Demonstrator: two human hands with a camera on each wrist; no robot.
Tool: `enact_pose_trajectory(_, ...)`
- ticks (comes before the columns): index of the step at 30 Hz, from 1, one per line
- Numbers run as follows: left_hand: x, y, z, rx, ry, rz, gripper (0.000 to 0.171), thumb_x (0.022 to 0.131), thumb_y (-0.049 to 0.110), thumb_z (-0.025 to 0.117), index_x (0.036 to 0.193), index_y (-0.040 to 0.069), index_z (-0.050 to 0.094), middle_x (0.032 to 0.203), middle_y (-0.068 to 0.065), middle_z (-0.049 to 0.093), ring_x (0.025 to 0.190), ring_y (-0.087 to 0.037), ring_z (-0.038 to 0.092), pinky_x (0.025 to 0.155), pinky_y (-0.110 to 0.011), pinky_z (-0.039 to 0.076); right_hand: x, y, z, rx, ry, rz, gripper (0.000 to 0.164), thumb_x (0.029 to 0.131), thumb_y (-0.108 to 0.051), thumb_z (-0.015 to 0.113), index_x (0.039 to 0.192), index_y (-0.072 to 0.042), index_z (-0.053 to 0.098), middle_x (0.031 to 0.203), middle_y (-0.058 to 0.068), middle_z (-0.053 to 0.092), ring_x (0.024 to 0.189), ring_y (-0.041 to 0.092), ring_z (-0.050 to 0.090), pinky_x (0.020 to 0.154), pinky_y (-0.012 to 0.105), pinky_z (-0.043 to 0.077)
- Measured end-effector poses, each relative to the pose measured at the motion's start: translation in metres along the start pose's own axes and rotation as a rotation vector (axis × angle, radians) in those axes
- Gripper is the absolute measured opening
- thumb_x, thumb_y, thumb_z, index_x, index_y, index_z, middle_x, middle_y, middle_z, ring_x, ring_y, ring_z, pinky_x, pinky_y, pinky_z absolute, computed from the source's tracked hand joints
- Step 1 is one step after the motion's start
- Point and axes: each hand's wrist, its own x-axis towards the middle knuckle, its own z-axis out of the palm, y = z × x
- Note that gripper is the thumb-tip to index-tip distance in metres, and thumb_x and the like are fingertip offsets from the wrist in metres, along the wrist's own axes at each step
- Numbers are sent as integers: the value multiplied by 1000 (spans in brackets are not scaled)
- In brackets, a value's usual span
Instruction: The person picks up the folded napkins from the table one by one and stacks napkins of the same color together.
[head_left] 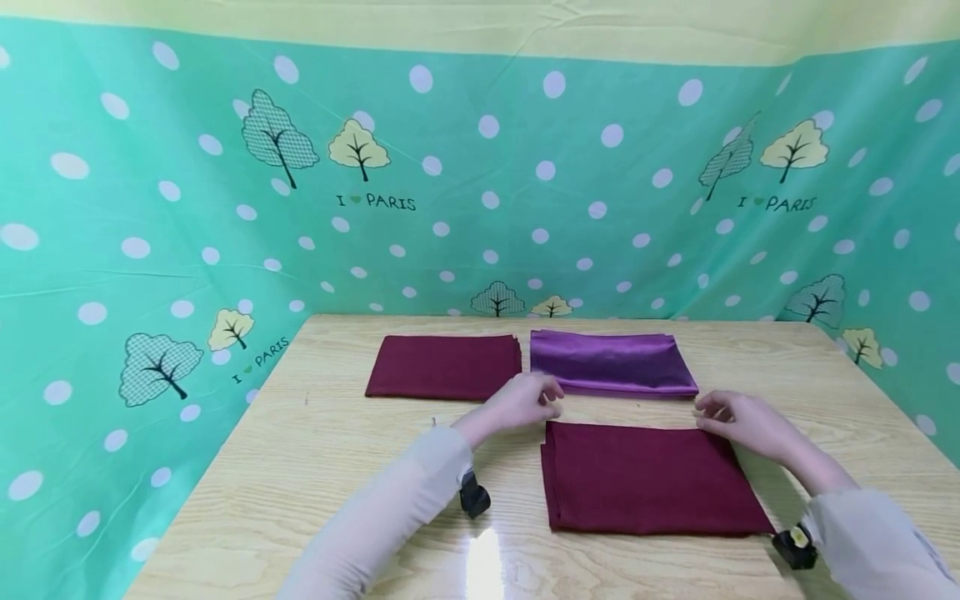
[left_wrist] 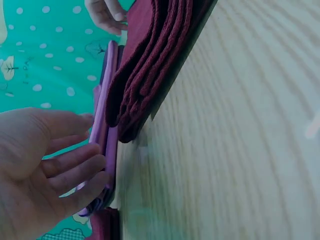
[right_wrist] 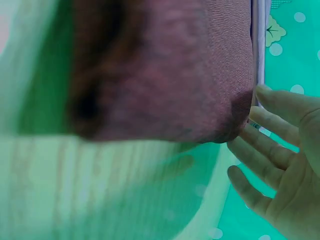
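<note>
A folded maroon cloth [head_left: 652, 483] lies flat at the front right of the table. Just beyond its far left corner is my left hand [head_left: 525, 402], fingers loosely bent, holding nothing. My right hand [head_left: 746, 421] is at the far right corner, and in the right wrist view its relaxed fingers [right_wrist: 260, 150] lie at the cloth's edge; whether they touch it I cannot tell. Behind, a folded shiny purple cloth [head_left: 611, 364] lies beside a second folded maroon cloth [head_left: 446, 367]. The left wrist view shows the stacked layers of the front maroon cloth [left_wrist: 155, 65].
The cloths lie on a light wood-grain table [head_left: 300, 500]. A green dotted curtain [head_left: 450, 167] with printed trees hangs behind and along the sides. Dark wrist cameras are strapped below the left [head_left: 474, 496] and right [head_left: 795, 547] sleeves, the right one close to the front cloth's near corner.
</note>
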Motion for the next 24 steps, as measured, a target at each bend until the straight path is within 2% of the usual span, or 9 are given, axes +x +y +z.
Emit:
enact_pose_trajectory(7, -5, 3, 8, 5, -96, 6, 31, 82, 28, 67, 108, 13, 62, 97, 3, 64, 86, -5, 61, 76, -16, 45, -10, 5, 5, 52, -12, -6, 32, 83, -26, 65, 100, 0, 62, 90, 6, 64, 77, 18, 60, 68, 32, 48)
enact_pose_trajectory(14, -8, 7, 13, 18, -138, 13, 36, 79, 30, 70, 110, 13, 60, 101, 5, 65, 94, -7, 59, 82, -18, 44, -17, 6, 8, 61, 0, -20, 34, 79, -26, 69, 102, -1, 62, 95, 7, 64, 79, 17, 60, 68, 30, 48)
enact_pose_trajectory(19, -10, 8, 13, 84, -154, 36, 43, 76, 31, 73, 112, 12, 60, 104, 2, 63, 97, -9, 57, 86, -19, 42, -20, 6, 7, 63, -27, -22, 42, 75, -28, 73, 104, 0, 61, 98, 9, 63, 79, 16, 58, 66, 28, 47)
enact_pose_trajectory(24, -13, 12, 11, 168, -169, 64, 47, 74, 33, 74, 114, 12, 61, 107, 1, 61, 103, -12, 53, 93, -21, 38, -22, 6, 9, 39, -16, -25, 47, 70, -29, 76, 104, -1, 62, 98, 9, 61, 81, 16, 56, 67, 30, 46)
